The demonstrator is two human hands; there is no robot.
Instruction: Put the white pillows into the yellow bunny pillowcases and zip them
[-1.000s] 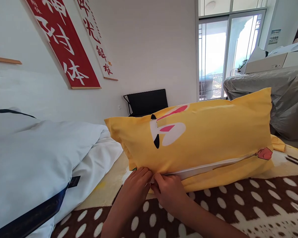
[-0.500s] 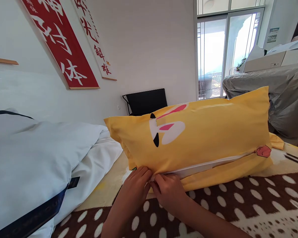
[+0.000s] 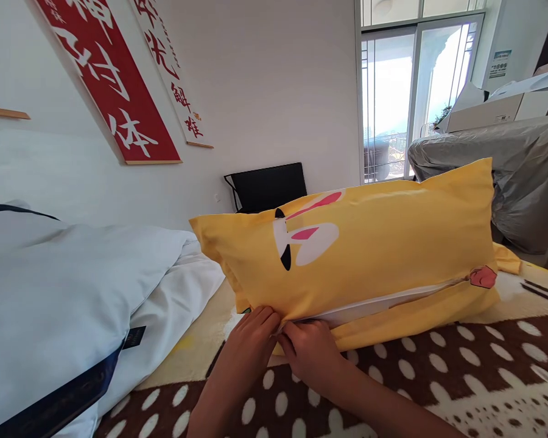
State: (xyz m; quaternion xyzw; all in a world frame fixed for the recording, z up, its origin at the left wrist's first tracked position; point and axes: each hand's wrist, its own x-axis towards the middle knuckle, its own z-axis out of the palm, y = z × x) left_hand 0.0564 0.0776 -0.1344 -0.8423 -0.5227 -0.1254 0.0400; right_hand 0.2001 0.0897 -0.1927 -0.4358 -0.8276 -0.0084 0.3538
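A yellow pillowcase [image 3: 393, 237] printed with white-and-pink ears stands on its long side in front of me, plump with a white inner pillow [image 3: 369, 308]. That white filling shows through a long slit running low across the near face. At the slit's left end, my left hand [image 3: 254, 337] is closed on the pillowcase edge. Right beside it, my right hand [image 3: 313, 351] pinches the same edge, thumb and fingers together. The fingertips of both hands nearly meet. Whatever small part lies between them is hidden.
White bedding [image 3: 59, 292] with a dark blue band is heaped at the left. Beneath the pillow lies a brown blanket [image 3: 420, 395] with white spots. Behind stand a black chair [image 3: 269, 185] and, at the right, a plastic-covered piece of furniture [image 3: 525, 176] bearing boxes [image 3: 488, 115].
The whole view has shifted very slightly. Both hands keep their grip at the same end of the slit, with hardly any visible movement.
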